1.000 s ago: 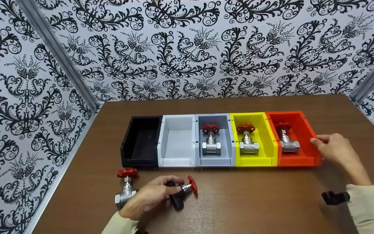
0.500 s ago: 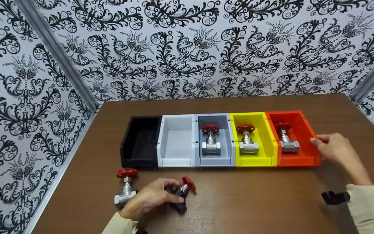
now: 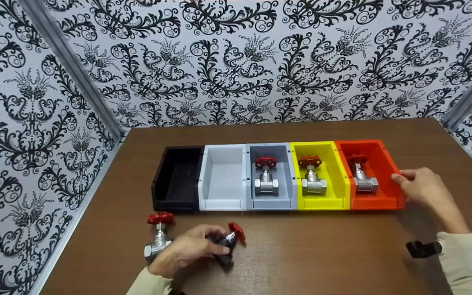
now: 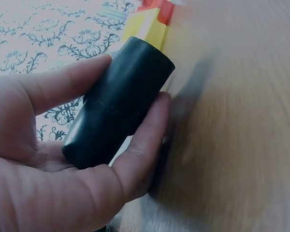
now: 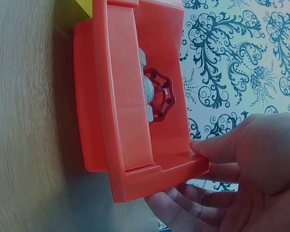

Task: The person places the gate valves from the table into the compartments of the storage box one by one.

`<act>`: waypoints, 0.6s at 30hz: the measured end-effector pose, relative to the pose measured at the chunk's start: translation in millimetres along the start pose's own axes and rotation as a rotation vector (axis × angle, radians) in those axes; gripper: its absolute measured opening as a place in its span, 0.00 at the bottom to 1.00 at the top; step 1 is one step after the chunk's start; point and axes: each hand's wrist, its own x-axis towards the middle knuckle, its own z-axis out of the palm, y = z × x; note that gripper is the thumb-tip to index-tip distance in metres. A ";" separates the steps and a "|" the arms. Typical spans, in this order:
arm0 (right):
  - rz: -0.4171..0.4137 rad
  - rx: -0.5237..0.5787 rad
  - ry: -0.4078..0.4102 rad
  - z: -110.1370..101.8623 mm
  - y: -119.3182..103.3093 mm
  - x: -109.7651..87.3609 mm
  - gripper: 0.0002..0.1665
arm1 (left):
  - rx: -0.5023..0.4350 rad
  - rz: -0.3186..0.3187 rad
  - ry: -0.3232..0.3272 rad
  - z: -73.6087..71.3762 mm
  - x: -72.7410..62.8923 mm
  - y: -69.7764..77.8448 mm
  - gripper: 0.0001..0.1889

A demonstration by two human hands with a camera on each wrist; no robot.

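Note:
My left hand (image 3: 193, 248) grips a black-bodied valve (image 3: 224, 256) with a red handwheel, low over the table in front of the bins. In the left wrist view, thumb and fingers curl round its smooth black cylinder (image 4: 123, 96); the handwheel is hidden there. A silver valve (image 3: 159, 239) stands beside that wrist, partly covered by it. At the far right, my right hand (image 3: 422, 186) pinches the side wall of the orange-red bin (image 5: 130, 87), thumb at the rim and fingers underneath. Inside that bin lies a silver valve with a red handwheel (image 5: 162, 95).
Five bins join in a row: black (image 3: 178, 205), white (image 3: 223, 204), grey (image 3: 273, 203), yellow (image 3: 324, 203) and the orange-red one. Grey and yellow each hold a silver valve (image 3: 266, 186); black and white hold none. Patterned walls (image 3: 256, 82) enclose the brown table (image 3: 301, 254).
The black-bodied valve has turned in my left hand, its handwheel tipping up and slightly left. My right hand stays at the orange-red bin's wall.

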 end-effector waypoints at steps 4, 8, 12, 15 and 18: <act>0.005 0.008 -0.009 -0.5 -0.3 -0.4 0.36 | -0.038 0.003 -0.011 -0.1 -0.8 1.5 0.15; 0.012 0.012 -0.018 -1.4 -0.6 -0.5 0.36 | -0.061 -0.003 -0.014 -0.5 -2.5 3.9 0.16; 0.016 0.016 -0.027 -2.2 -1.1 -0.5 0.36 | -0.072 -0.010 -0.021 -2.1 -4.1 7.2 0.18; 0.018 0.018 -0.035 -2.7 -1.4 -0.3 0.37 | -0.064 -0.014 -0.026 -3.4 -5.0 9.9 0.20; 0.022 0.018 -0.046 -3.0 -1.5 -0.3 0.37 | -0.062 0.002 -0.024 -3.8 -5.6 11.6 0.22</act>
